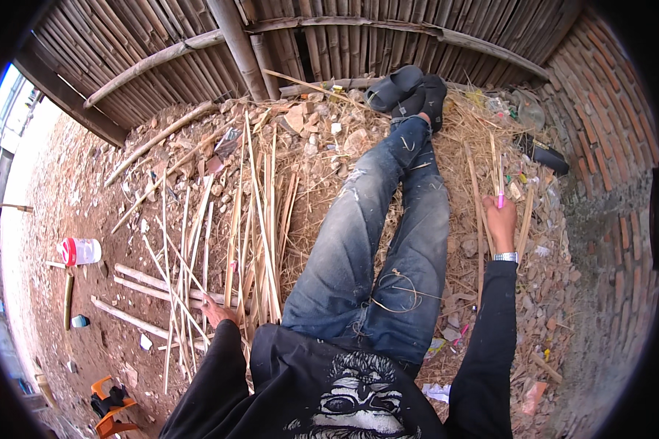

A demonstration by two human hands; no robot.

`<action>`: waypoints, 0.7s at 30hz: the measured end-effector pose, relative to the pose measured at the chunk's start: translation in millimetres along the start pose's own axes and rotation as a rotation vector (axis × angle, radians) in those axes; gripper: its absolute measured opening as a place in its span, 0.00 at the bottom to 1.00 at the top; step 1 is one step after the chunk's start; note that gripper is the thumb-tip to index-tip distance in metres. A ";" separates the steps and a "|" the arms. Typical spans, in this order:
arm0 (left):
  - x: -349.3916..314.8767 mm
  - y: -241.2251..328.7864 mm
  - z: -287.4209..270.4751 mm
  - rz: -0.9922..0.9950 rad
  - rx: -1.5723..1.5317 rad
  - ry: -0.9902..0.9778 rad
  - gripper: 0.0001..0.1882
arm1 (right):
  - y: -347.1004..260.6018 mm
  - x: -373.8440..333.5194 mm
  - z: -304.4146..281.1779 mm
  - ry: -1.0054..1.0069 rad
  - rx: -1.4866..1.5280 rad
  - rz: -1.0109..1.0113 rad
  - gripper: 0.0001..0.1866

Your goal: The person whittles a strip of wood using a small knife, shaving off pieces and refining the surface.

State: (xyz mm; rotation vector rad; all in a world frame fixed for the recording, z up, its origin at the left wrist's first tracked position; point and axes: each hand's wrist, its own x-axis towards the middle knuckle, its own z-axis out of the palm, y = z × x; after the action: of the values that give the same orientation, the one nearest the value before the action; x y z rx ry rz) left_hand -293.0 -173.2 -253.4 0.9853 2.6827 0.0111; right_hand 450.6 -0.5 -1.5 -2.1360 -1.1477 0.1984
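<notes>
On the left, my left hand (217, 312) reaches over the near end of the loose bamboo strips (260, 212). Its fingers look stretched out and touch the strips, though they are small in view. Beneath part of that pile lie several thicker poles (128, 316). Out to the right, my right hand (500, 219) is closed around a slim tool with a pink handle (501, 200). A narrow pale length points away from its top; I cannot make out its kind. A thin curled strip (403, 293) rests on my jeans.
A bamboo wall (388, 51) stands ahead, and a brick wall (600, 146) rises at right. Left on the dirt are a clear tub with a red lid (80, 252) and an orange and black tool (111, 406). Stones and straw litter surround my crossed legs (373, 219).
</notes>
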 end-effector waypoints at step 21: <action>33.6 55.2 3.7 0.031 -0.107 0.313 0.11 | -87.2 -35.4 5.7 -0.078 -0.317 -0.441 0.13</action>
State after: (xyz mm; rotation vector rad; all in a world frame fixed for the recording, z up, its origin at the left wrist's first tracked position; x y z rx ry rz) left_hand -281.5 -109.8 -260.0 1.0686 2.9070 0.3388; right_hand 368.1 6.7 43.5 -2.0848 -1.7577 -0.1094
